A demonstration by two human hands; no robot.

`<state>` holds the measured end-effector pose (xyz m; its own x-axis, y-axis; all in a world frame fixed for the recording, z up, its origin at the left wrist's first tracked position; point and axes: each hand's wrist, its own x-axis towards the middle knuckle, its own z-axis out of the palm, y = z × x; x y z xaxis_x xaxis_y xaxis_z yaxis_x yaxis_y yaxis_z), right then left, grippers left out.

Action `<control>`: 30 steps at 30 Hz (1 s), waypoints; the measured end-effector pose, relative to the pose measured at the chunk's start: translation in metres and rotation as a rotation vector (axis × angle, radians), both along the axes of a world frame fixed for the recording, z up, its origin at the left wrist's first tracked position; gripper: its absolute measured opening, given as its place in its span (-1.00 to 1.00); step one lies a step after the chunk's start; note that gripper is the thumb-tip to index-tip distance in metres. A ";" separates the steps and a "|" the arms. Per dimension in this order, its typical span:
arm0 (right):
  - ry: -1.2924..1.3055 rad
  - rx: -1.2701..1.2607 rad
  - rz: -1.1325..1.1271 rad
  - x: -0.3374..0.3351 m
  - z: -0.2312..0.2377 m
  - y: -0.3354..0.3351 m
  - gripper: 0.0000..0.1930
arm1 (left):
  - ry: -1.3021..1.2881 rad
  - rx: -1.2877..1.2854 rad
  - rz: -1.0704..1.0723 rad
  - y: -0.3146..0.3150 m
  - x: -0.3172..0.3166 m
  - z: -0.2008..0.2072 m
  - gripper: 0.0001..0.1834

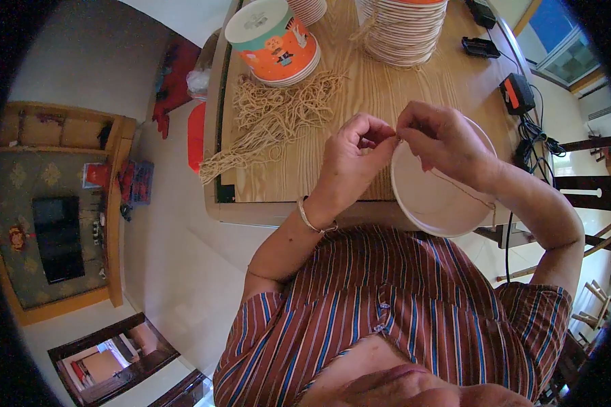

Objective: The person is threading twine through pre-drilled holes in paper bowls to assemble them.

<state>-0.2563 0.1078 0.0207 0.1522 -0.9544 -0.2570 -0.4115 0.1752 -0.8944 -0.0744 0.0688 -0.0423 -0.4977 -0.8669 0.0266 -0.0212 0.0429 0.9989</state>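
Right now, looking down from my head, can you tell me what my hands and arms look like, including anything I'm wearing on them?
Your left hand and right hand are gloveless. A pale, thin bracelet circles your left wrist. Short sleeves, brownish-red with blue and whitish stripes, leave both forearms uncovered.

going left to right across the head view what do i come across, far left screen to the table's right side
Dark screen, pile of beige cords, left hand, right hand, black-and-orange box.
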 end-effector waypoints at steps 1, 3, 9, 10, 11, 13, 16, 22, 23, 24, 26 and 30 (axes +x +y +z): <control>-0.045 -0.008 -0.017 0.000 -0.003 0.001 -0.86 | -0.007 0.007 0.003 0.000 0.000 0.001 -0.86; -0.090 -0.016 -0.034 0.000 -0.003 0.001 -0.86 | -0.014 0.014 0.007 0.001 0.000 0.001 -0.87; -0.117 0.037 -0.031 -0.001 -0.003 0.002 -0.86 | 0.012 -0.006 -0.003 0.001 0.001 -0.004 -0.90; -0.135 0.022 -0.033 -0.001 -0.005 0.003 -0.86 | 0.024 -0.031 -0.003 0.001 0.001 -0.005 -0.92; -0.153 0.007 -0.035 -0.002 -0.006 0.003 -0.85 | 0.037 -0.057 -0.002 0.001 0.000 -0.006 -0.94; -0.151 0.011 -0.034 -0.003 -0.007 0.003 -0.86 | 0.014 -0.049 -0.006 0.001 0.001 -0.003 -0.92; -0.143 0.023 -0.039 -0.004 -0.007 0.003 -0.85 | -0.014 -0.057 0.000 0.002 0.001 -0.001 -0.89; -0.165 0.068 -0.040 -0.004 -0.005 0.006 -0.87 | -0.002 -0.065 0.006 0.002 0.000 -0.003 -0.89; -0.173 0.053 -0.032 -0.005 -0.007 0.007 -0.87 | -0.001 -0.076 0.004 0.002 0.000 -0.003 -0.89; -0.174 0.053 -0.032 -0.005 -0.006 0.007 -0.87 | -0.002 -0.076 0.004 0.002 0.000 -0.003 -0.89; -0.161 0.042 -0.036 -0.003 -0.005 0.008 -0.88 | 0.020 -0.082 -0.004 0.002 0.001 -0.003 -0.90; -0.184 0.013 -0.036 -0.003 -0.009 0.008 -0.89 | 0.070 -0.002 -0.029 0.000 0.000 -0.006 -0.90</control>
<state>-0.2589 0.1162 0.0119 0.1641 -0.9568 -0.2401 -0.2341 0.1987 -0.9517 -0.0741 0.0688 -0.0479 -0.5197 -0.8519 0.0642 0.0497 0.0448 0.9978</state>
